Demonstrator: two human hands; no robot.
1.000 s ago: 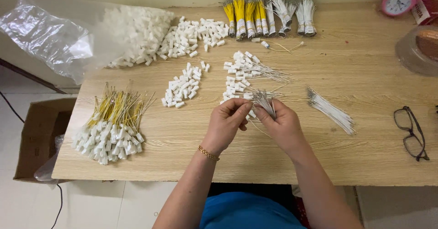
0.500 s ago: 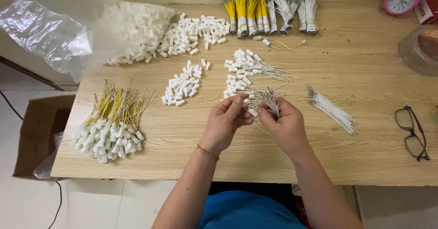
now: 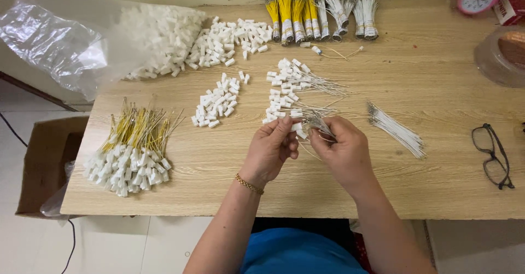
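Both hands have barely shifted since a second ago: my left hand [image 3: 272, 148] pinches a white connector [image 3: 296, 127] against the thin wire bundle [image 3: 319, 123] gripped in my right hand [image 3: 342, 152], above the table [image 3: 437, 192] near the front edge.

A crumpled clear plastic bag [image 3: 54, 42] spills off the tabletop's [image 3: 437, 197] far-left corner. A brown cardboard box [image 3: 46, 165] sits on the floor, left. Far-right, perhaps a red packet [image 3: 511, 6], cut off.
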